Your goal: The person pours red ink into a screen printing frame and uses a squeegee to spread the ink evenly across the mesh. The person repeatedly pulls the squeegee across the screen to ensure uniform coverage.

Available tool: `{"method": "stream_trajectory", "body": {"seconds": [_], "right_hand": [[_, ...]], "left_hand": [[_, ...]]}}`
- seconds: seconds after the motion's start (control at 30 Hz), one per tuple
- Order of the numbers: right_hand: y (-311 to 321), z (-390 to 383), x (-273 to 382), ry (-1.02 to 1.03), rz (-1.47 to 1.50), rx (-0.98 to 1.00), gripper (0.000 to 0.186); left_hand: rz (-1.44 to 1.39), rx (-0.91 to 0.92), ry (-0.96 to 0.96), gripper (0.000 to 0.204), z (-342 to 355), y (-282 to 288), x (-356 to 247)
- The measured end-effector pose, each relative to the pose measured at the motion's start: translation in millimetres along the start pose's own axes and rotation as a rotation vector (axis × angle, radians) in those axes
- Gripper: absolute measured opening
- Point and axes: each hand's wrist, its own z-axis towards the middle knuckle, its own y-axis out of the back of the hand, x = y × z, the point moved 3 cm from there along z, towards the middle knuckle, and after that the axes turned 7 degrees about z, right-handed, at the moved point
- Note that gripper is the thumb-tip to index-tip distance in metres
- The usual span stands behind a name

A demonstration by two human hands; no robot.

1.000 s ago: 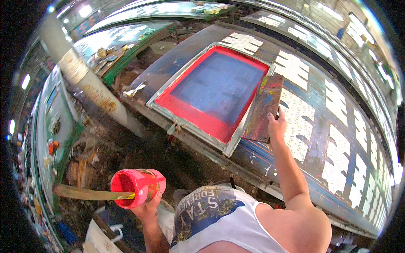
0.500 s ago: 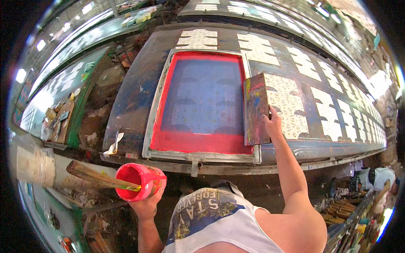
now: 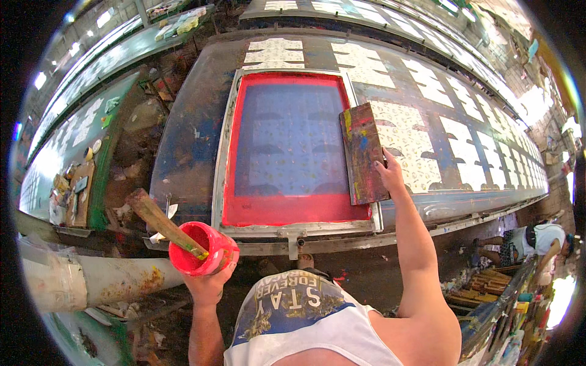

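So, right hand (image 3: 394, 174) grips stained board (image 3: 364, 152) by right edge; left hand (image 3: 206, 285) clasps bucket (image 3: 223, 252) low.

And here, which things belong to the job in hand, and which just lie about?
Seemingly in the job:
bucket, in left hand
stick, inside
board, in right hand
screen
pale sheets

Seemingly lying about:
wood pieces
green bundle
side-table clutter

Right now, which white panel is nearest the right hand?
The patterned panel just right of the paint-stained board: in view, the right hand overlaps its left edge; others lie farther.
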Motion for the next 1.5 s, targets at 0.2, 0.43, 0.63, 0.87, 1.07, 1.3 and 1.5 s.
{"method": "stream_trajectory", "body": {"seconds": [0.2, 0.43, 0.63, 0.87, 1.07, 1.3, 1.5], "right_hand": [[15.9, -14.1, -4.9, 0.064, -0.335, 0.049, 0.072], [32.1, -22.2, 64.3, 0.164, -0.399, -0.083, 0.056], [-11.0, -66.3, 217.2, 0.585, 0.283, 0.400, 0.060], [-81.4, -147.7, 307.6, 0.634, 1.078, 0.476, 0.061], [-128.3, -170.1, 341.4, 0.508, 1.277, 0.440, 0.064], [-156.1, -181.3, 366.8, 0.622, 1.064, 0.354, 0.068], [-170.1, -183.3, 391.7, 0.564, 0.952, 0.415, 0.068]], "left_hand": [[-0.006, 0.128, 0.000, 0.090, 1.0, -30.5, -7.8], [0.083, 0.206, -0.024, 0.094, 6.4, -74.0, -16.3], [0.444, 0.146, -0.382, 0.093, 21.7, -103.6, -29.8], [0.512, 0.221, -0.586, 0.094, 48.5, -124.3, -21.4], [0.409, 0.344, -0.597, 0.099, 64.7, -134.4, 1.5], [0.385, 0.417, -0.679, 0.103, 85.8, -117.7, 5.2], [0.377, 0.479, -0.721, 0.105, 99.1, -103.1, 5.6]]}}
